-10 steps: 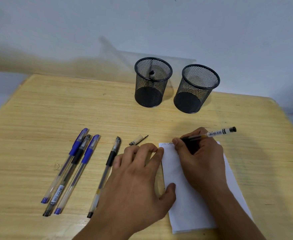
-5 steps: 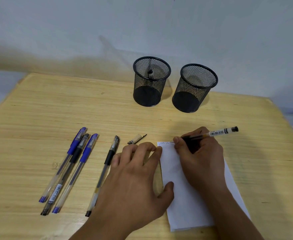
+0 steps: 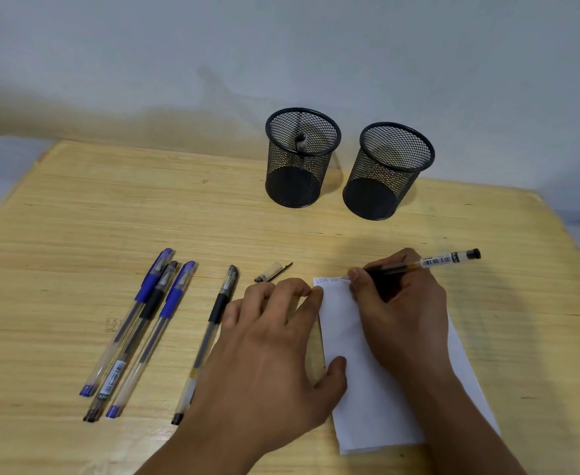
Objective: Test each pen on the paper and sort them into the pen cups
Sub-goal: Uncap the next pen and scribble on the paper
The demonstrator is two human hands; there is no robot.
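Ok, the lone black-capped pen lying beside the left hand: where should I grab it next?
Pinch the black-capped pen at its dark rubber grip, coming from above and from its left side. It lies flat, cap end away, and the left hand covers its lower right side.

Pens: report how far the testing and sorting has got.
Done: one pen already stands in the left cup; the right cup looks empty. In hand: the right hand writes on the paper with a black pen, the left hand steadying the sheet. Left: four pens on the table untested.
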